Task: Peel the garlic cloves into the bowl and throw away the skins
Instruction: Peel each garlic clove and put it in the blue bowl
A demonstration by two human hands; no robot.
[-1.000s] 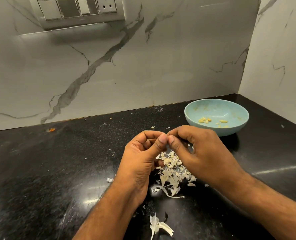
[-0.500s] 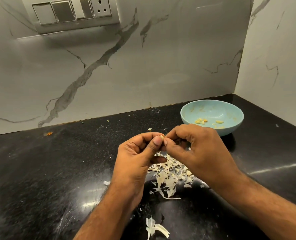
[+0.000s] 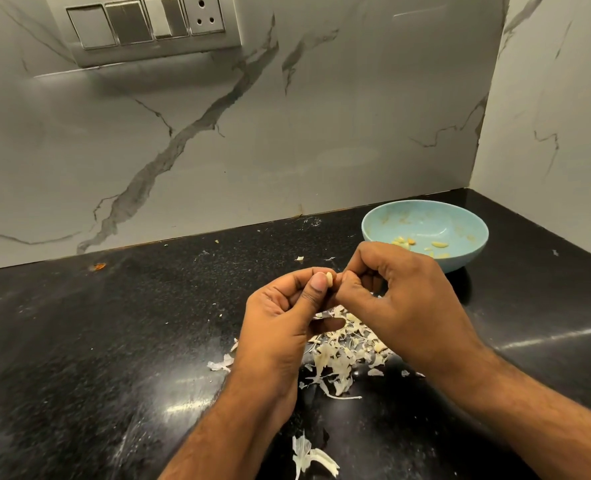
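Mid-peel: my left hand point(image 3: 280, 317) pinches a garlic clove point(image 3: 329, 278), right hand point(image 3: 401, 299) nips its skin; next, into the bowl point(image 3: 474, 251), far right.

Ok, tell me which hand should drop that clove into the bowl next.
Right. The right hand is nearer the blue bowl, just beyond its knuckles. But the left hand pinches the garlic clove, so it must pass it over.

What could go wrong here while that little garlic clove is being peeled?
The garlic clove is pinched only at the fingertips of the left hand and right hand, away from the bowl, so it might slip into the skins. Skins lie scattered across the counter; some could be missed.
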